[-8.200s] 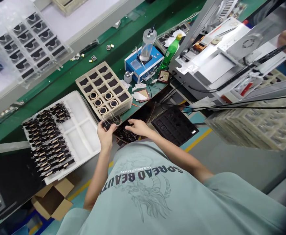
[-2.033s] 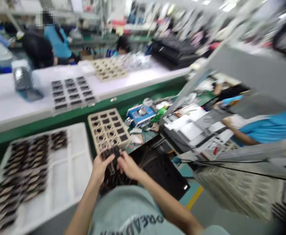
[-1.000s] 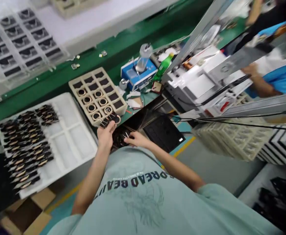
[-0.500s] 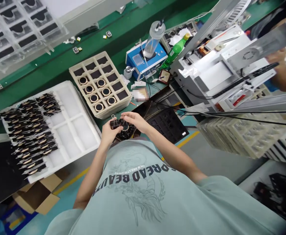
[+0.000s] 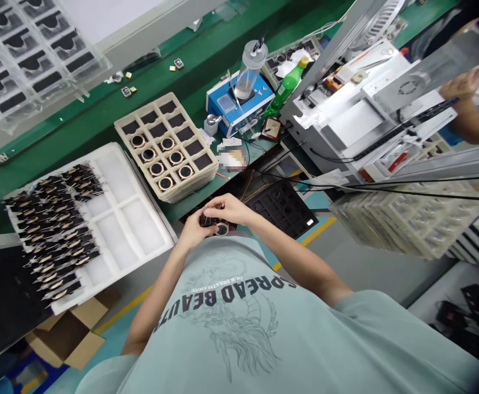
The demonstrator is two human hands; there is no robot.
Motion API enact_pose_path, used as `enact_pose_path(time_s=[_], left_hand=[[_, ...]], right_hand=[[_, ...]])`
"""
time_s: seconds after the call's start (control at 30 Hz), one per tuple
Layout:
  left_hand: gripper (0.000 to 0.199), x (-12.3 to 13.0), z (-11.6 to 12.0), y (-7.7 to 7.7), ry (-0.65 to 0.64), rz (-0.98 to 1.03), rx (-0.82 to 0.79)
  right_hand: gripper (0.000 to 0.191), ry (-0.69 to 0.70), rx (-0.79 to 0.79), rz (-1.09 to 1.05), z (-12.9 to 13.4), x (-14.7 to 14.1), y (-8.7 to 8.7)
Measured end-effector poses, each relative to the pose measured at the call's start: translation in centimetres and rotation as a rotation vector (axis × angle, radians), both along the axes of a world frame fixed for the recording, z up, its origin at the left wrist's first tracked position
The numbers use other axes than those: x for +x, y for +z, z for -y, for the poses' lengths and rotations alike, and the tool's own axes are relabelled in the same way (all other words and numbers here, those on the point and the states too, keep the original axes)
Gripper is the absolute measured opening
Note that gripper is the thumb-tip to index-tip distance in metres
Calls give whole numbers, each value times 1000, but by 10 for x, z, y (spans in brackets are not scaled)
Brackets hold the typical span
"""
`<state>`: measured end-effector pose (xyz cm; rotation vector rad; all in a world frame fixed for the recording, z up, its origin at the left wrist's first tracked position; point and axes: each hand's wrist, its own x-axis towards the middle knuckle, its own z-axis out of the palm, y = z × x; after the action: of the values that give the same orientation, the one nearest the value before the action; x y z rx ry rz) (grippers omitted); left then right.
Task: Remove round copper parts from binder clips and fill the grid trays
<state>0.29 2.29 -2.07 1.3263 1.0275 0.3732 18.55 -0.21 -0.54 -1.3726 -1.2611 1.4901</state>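
We seem to be working a black clip (image 5: 207, 221) on a round piece (image 5: 221, 229) before our shirt (image 5: 223, 312): left hand (image 5: 195, 229) clamped on the piece, right hand (image 5: 231, 209) pinching the clip. Next likely calls for steady, even finger pressure.

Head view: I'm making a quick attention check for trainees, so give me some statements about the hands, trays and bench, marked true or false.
1. The left hand and right hand meet at one dark piece. True.
2. The beige tray lies between the white tray and the blue device. True.
3. Every beige tray compartment holds a round piece. False: seven round pieces show there.
4. Clipped pieces cover the whole white tray. False: the clipped pieces lie toward its left side.
5. A green bottle is beside the blue device. True.
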Motion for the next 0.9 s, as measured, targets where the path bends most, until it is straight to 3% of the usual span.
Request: enact_pose_path(time_s=[0.13, 0.3, 0.4, 0.53, 0.6, 0.7, 0.8, 0.9], left_hand=[[55, 12, 23, -4, 27, 58, -185], [65, 5, 34, -11, 9, 73, -393], [77, -21, 29, -12, 201, 22, -441], [65, -61, 14, -17, 545, 15, -406], [60, -67, 7, -20, 619, 19, -387], [55, -51, 0, -26, 603, 41, -372], [50, -10, -5, -31, 520, 87, -390], [45, 43, -14, -35, 401, 145, -435]], right_hand=[[36, -87, 32, 107, 18, 1, -3], [45, -241, -95, 65, 34, 14, -20], [49, -246, -203, 76, 32, 12, -42], [48, -171, -359, 230, 18, -4, -77], [55, -166, -329, 323, 12, -9, -87], [63, -95, -179, 311, 12, -6, -83], [80, 59, 25, 281, 20, 8, -63], [63, 66, 170, 516, 26, 31, -47]])
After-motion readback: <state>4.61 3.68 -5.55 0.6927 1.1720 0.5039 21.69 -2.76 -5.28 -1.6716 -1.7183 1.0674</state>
